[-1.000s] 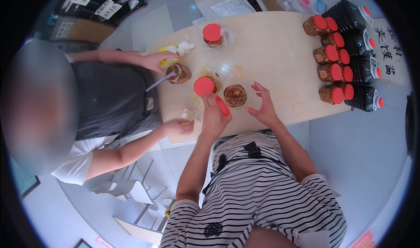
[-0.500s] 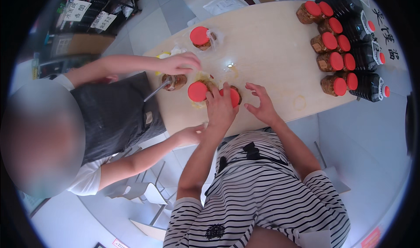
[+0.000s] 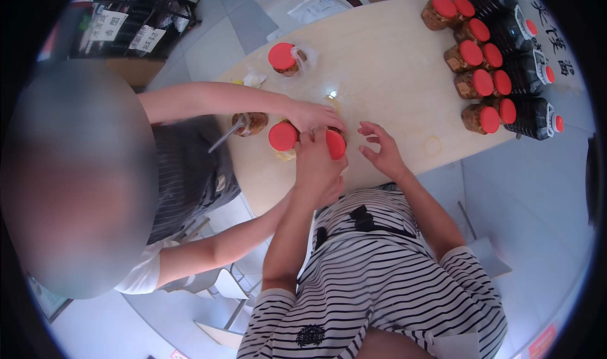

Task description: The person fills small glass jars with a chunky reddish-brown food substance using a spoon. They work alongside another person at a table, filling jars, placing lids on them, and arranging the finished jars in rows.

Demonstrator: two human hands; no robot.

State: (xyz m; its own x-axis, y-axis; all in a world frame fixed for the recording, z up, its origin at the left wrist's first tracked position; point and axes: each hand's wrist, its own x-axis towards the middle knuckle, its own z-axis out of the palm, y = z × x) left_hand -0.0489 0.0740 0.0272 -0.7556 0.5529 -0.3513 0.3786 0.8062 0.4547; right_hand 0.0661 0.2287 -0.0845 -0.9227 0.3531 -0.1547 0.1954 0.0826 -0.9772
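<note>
My left hand (image 3: pixel 316 166) has its fingers curled against the left side of a red-lidded glass jar (image 3: pixel 337 145) near the table's front edge. Just right of that jar, my right hand (image 3: pixel 384 155) is raised, thumb and fingers apart, holding nothing. A co-worker's hand (image 3: pixel 316 115) reaches across to the far side of the same jar. Their other hand (image 3: pixel 333 193) is below my left wrist, partly hidden by it. A second red-lidded jar (image 3: pixel 282 136) stands to the left. Beyond it is a lidless jar of brown food (image 3: pixel 253 123) with a metal utensil handle (image 3: pixel 224 137) leaning out.
Another red-lidded jar (image 3: pixel 282 58) stands farther back beside a crumpled clear plastic bag (image 3: pixel 306 56). Rows of filled red-lidded jars (image 3: pixel 474 84) line the table's right end, next to large dark jugs (image 3: pixel 528 74). The co-worker in a dark apron (image 3: pixel 190 175) stands at the left.
The co-worker has leaned in. Their upper hand has moved right to the jar by my left hand, and the lower one has come right beneath my wrist. My hands have hardly moved.
</note>
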